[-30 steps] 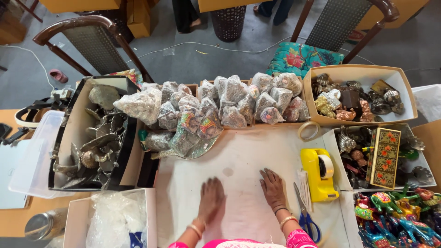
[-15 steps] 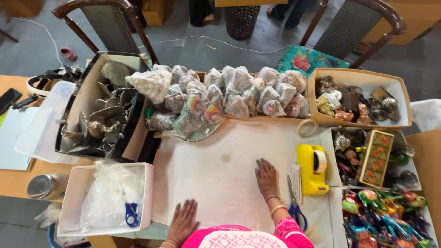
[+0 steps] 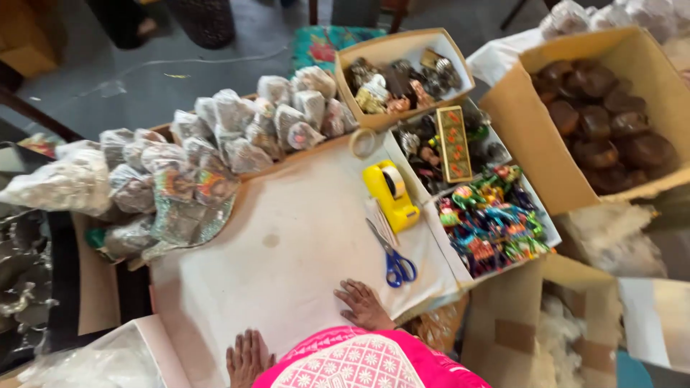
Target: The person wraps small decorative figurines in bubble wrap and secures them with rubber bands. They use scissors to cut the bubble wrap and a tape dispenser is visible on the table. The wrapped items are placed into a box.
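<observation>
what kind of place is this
Likely a packing table for handicraft goods: plastic-wrapped items piled at the back, boxes of painted figurines and metal trinkets, plus a yellow tape dispenser and scissors by the right hand.

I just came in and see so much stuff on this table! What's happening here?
A person in a pink top is at a table covered with a white sheet. Both hands lie flat and empty on it: the right hand near the blue-handled scissors, the left hand at the near edge. Beside the scissors sits a yellow tape dispenser. Around the sheet are plastic-wrapped bundles, a box of colourful painted figurines, and a cardboard box of brown round pieces. Nothing is being held.
</observation>
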